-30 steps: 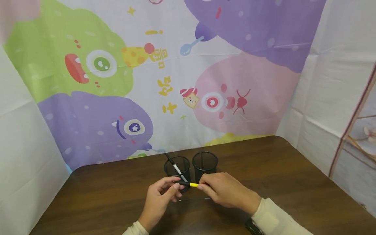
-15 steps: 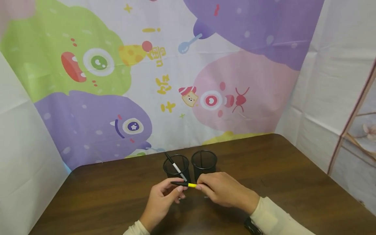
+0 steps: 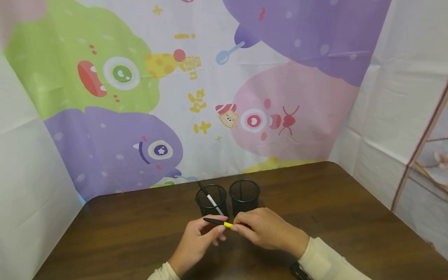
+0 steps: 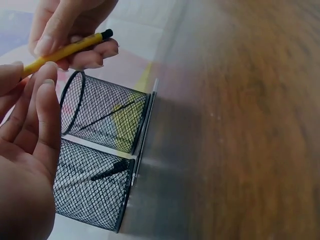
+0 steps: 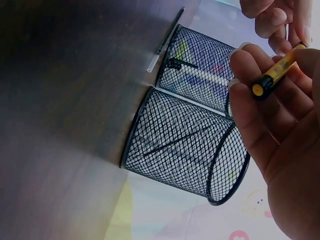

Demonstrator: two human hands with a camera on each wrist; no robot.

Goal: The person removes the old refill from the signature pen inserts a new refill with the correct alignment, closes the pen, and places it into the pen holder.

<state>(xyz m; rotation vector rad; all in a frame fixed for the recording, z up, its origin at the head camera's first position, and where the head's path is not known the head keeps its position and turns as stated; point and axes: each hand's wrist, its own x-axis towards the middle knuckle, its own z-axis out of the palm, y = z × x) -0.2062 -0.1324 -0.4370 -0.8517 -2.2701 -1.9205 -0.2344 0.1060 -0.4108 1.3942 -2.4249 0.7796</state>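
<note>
A yellow marker (image 3: 228, 224) with a black cap lies crosswise between both hands in the head view. My left hand (image 3: 197, 241) pinches it near the join of cap and barrel, the cap's tip sticking out to the left. Thumb and fingers of my right hand (image 3: 271, 231) grip the yellow barrel, whose black-ringed end (image 5: 262, 88) shows in the right wrist view. Just beyond the hands stand two black mesh pen cups. A white-and-black marker (image 3: 212, 201) leans in the left cup (image 3: 201, 208); the right cup (image 3: 246, 206) is partly behind my right hand.
A slim pen (image 5: 167, 40) lies on the brown table (image 3: 115, 233) along the cups' bases, hidden by the hands in the head view. A cartoon-printed cloth (image 3: 210, 155) hangs behind the table, with white cloth at both sides.
Both hands and the yellow marker have come slightly lower in the head view. My left hand has shifted right along the marker, closer to the right hand. The slim pen has become hidden.
</note>
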